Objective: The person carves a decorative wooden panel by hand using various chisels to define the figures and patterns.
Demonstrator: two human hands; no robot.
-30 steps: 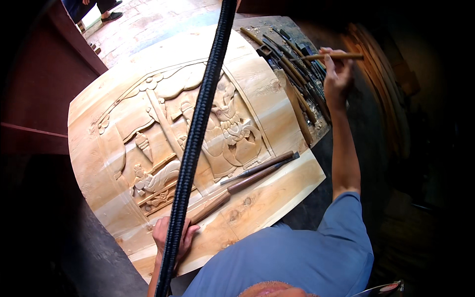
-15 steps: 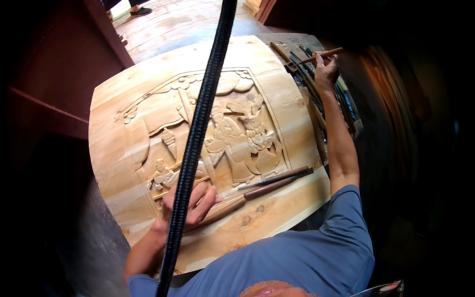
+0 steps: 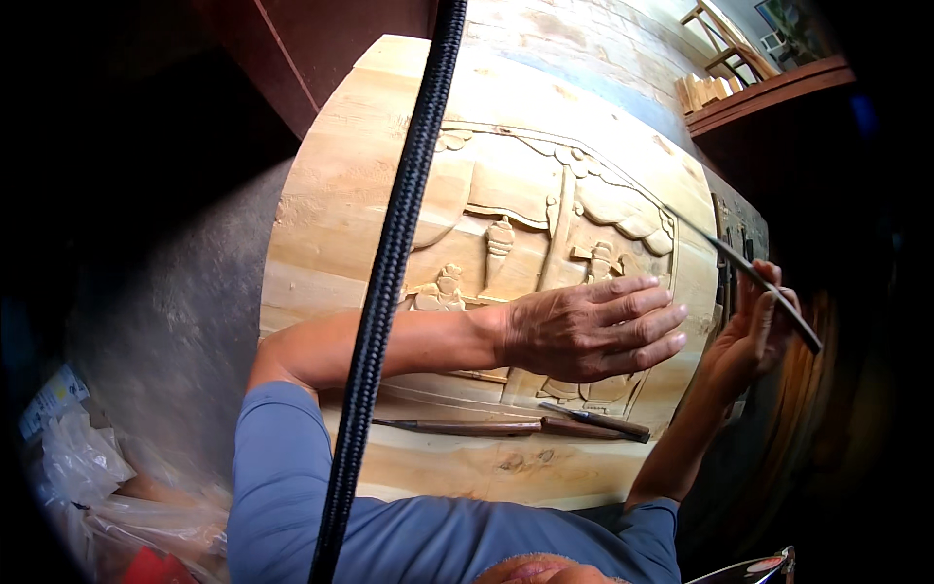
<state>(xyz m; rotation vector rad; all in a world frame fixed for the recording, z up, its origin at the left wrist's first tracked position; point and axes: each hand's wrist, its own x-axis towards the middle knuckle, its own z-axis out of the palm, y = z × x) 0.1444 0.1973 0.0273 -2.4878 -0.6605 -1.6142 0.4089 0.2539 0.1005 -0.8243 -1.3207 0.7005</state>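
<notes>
A pale wooden panel (image 3: 321, 224) with a carved relief of figures, a hanging lantern shape and scalloped drapery lies in front of me. My left hand (image 3: 593, 331) is open over the carving's right half, fingers stretched toward the right and hiding part of a figure. At the panel's right edge, my right hand (image 3: 754, 341) grips a long, slim carving chisel (image 3: 736, 261), its thin end slanting up and left above the panel. Along the near side of the relief rest chisels with brown handles (image 3: 593, 429), one with a dark grip (image 3: 608, 419).
Several more tools (image 3: 744, 248) lie on the dark bench past the panel's right edge. Clear plastic bags (image 3: 88, 457) sit at the lower left. A black braided cord (image 3: 394, 243) crosses my view. Wood blocks (image 3: 705, 92) and a wooden stool (image 3: 730, 44) stand at the far right.
My right hand has come back from the tools at the right with the chisel. My left hand has moved right across the relief and opened. The view has swung right.
</notes>
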